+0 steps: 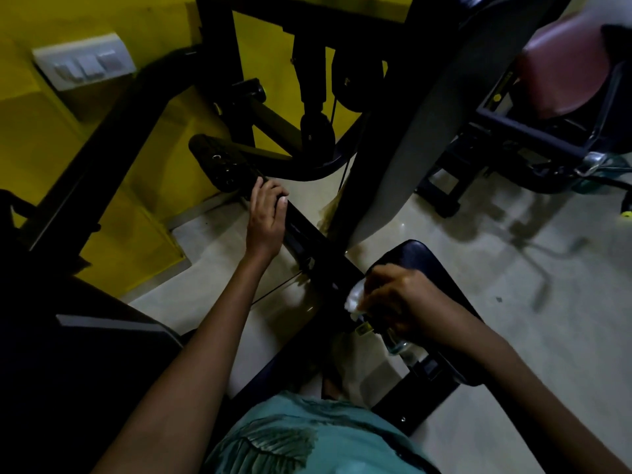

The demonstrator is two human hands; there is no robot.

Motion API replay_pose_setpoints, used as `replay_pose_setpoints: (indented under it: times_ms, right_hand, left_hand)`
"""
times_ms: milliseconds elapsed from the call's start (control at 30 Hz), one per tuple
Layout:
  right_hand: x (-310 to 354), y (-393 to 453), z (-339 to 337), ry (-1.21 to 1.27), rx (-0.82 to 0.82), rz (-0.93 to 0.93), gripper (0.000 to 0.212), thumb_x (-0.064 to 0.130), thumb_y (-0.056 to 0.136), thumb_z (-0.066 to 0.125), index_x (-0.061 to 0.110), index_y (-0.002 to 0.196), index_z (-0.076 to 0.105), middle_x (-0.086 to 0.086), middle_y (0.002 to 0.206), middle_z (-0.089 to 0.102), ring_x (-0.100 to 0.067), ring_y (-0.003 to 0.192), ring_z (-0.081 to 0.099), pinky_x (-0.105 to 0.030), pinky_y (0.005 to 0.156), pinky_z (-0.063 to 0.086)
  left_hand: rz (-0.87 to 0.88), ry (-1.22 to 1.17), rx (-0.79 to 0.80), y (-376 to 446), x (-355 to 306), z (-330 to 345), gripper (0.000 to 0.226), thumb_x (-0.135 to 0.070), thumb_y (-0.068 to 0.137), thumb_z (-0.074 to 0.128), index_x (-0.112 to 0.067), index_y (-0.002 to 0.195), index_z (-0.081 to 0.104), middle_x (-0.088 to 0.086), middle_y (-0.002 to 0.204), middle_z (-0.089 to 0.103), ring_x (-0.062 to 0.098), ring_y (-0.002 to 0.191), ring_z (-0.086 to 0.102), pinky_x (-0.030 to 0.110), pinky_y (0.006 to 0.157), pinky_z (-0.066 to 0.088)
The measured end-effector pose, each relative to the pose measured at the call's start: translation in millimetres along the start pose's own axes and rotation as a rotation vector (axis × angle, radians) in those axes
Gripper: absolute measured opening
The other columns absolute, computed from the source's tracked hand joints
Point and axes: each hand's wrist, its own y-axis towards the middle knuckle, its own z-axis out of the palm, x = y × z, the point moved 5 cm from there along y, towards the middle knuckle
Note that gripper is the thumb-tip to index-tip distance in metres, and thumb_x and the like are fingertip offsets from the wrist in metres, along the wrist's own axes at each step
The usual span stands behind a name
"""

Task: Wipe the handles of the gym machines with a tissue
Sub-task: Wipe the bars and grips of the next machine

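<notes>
Left hand (266, 213) sits at the centre of the frame, fingers curled over the black bar (301, 230) of the gym machine, gripping it just below the ribbed black footplate (219, 162). Right hand (400, 302) is lower right of centre, fingers closed around a crumpled white tissue (355, 299), which pokes out on the hand's left side, right against the same dark frame. Under that hand there is also a clear bottle (396, 343), its end showing below the wrist; whether the fingers wrap it fully, I cannot tell. Just behind the right hand lies a dark padded seat (441, 268). Both bare forearms reach up from the bottom edge, over a teal shirt (307, 443). Moving outward: pale tiled floor (513, 302) across the right half, a yellow wall (41, 138) on the left with a white switch plate (85, 61) in the upper left. A maroon pad (561, 70) of another machine sits in the upper right corner.
</notes>
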Motion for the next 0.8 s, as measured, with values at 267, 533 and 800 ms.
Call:
replay_pose_setpoints:
  times_ms: [267, 533, 800]
  right_hand:
    - [2, -6, -7, 0.026, -0.115, 0.021, 0.015, 0.016, 0.072, 0.069, 0.017, 0.085, 0.076, -0.001, 0.084, 0.064, -0.005, 0.068, 0.060, -0.001, 0.060, 0.040]
    - [-15, -30, -23, 0.091, -0.070, 0.011, 0.016, 0.029, 0.070, 0.068, 0.021, 0.080, 0.077, 0.013, 0.076, 0.063, -0.002, 0.069, 0.061, -0.002, 0.058, 0.041]
    - [-13, -38, -9, 0.161, -0.126, -0.075, 0.019, 0.035, 0.077, 0.065, 0.020, 0.083, 0.076, 0.007, 0.085, 0.066, 0.002, 0.076, 0.061, -0.005, 0.066, 0.043]
  left_hand:
    - [-0.005, -0.023, -0.022, 0, 2, 0, 0.052, -0.042, 0.093, 0.027, -0.002, 0.108, 0.058, 0.010, 0.131, 0.050, 0.009, 0.137, 0.017, 0.030, 0.108, 0.024]
    - [0.001, 0.012, -0.010, 0, -5, -1, 0.057, -0.044, 0.092, 0.025, -0.001, 0.109, 0.059, 0.013, 0.131, 0.050, 0.025, 0.142, 0.020, 0.026, 0.108, 0.017]
    - [-0.038, 0.205, 0.095, -15, -36, -11, 0.044, -0.039, 0.095, 0.035, -0.010, 0.125, 0.051, 0.006, 0.142, 0.043, 0.019, 0.143, 0.021, 0.047, 0.115, 0.004]
